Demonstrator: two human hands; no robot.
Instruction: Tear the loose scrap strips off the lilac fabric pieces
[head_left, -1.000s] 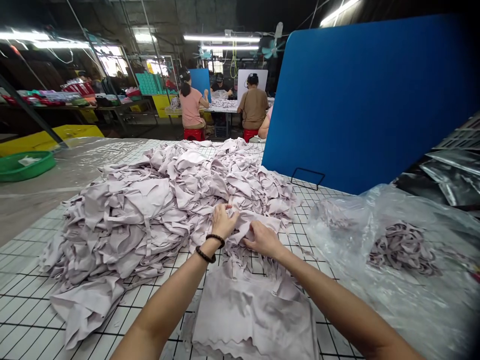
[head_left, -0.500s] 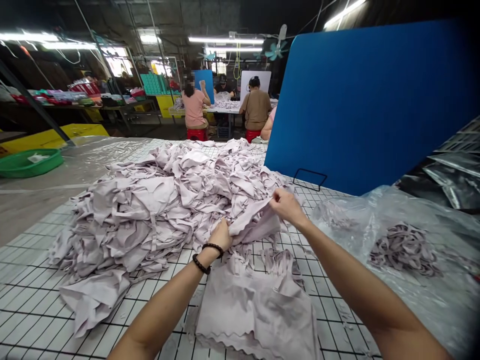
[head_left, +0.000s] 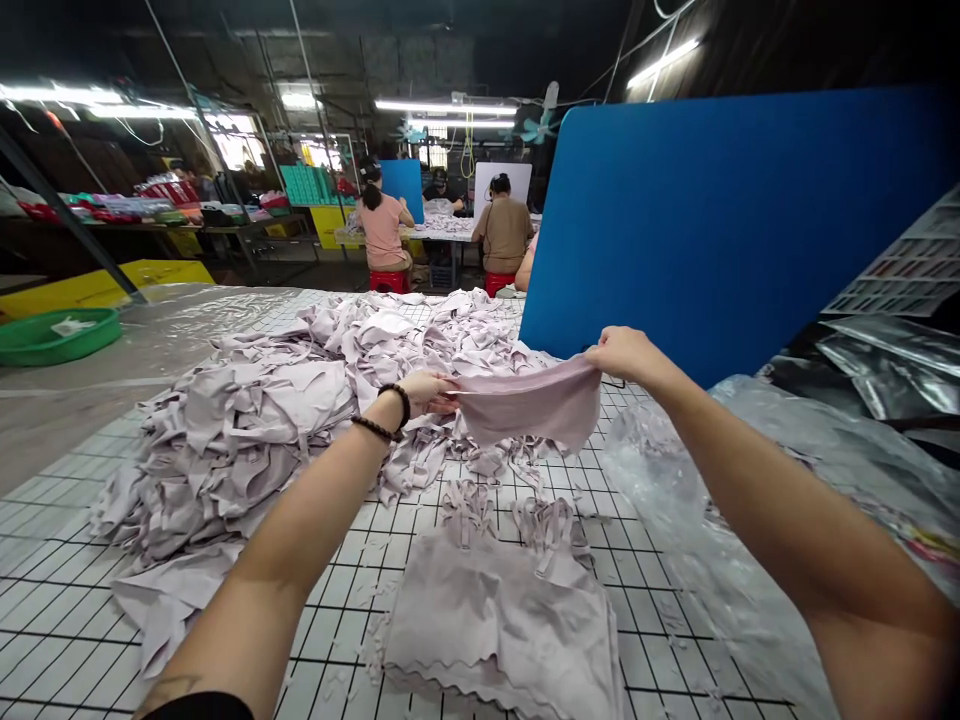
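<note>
A pale mauve camisole top point(head_left: 529, 405) is stretched level between my two hands, raised above the table. My left hand point(head_left: 429, 392), with two dark bead bracelets at the wrist, grips its left end. At the other end my right hand point(head_left: 621, 353) pinches the cloth's upper corner. Below, a neat stack of the same camisoles point(head_left: 502, 615) lies flat, straps toward the far side and wavy hems toward me. To the left spreads a large loose heap of camisoles point(head_left: 247, 430), its far part partly behind the held one.
A tall blue board point(head_left: 720, 230) stands at the right. In front of it lies clear plastic sheeting point(head_left: 705, 540). The grid-marked table point(head_left: 337, 620) carries small cloth scraps. A green basin point(head_left: 60, 338) sits at far left. Several people point(head_left: 386, 230) sit at a table beyond.
Both hands have lifted the camisole up from the heap's edge and spread it wider. My right hand moved up and right, my left hand up and slightly left. The view shifted slightly.
</note>
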